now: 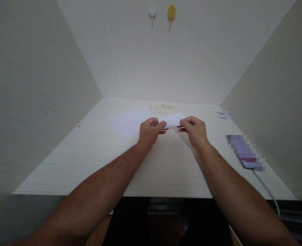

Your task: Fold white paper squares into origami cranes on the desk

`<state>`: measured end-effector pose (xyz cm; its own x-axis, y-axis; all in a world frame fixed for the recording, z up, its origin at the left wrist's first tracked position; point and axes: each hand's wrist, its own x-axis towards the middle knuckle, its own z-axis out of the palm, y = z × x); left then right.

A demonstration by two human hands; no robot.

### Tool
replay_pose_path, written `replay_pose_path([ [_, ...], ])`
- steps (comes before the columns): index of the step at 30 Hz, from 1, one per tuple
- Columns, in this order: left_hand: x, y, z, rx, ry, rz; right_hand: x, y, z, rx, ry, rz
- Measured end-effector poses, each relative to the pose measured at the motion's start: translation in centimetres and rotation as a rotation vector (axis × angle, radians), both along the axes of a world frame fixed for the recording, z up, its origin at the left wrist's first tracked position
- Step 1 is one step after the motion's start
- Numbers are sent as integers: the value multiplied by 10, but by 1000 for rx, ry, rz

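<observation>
Between my two hands a narrow folded strip of white paper [170,120] is held just above the desk, slightly higher at its right end. My left hand [151,130] pinches the left end, thumb on top and fingers underneath. The right end is gripped the same way by my right hand [194,129]. Behind and to the left, flat white paper sheets [129,121] lie overlapping on the desk, partly covered by my left hand.
Panels enclose the white desk [161,171] at the back and sides. At right lies a phone [239,155], its screen blurred, with a white cable [266,188]. Beyond it sits a small folded paper piece [224,114]. A white hook [152,12] and a yellow hook [171,13] are on the back panel.
</observation>
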<state>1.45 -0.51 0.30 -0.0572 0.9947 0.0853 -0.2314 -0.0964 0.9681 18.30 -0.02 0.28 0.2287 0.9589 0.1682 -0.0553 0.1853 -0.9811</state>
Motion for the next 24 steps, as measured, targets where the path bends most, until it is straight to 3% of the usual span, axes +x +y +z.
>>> replay_pose_path([
  [24, -1, 0, 3, 50, 28, 89, -3, -5, 2, 3, -25, 0],
])
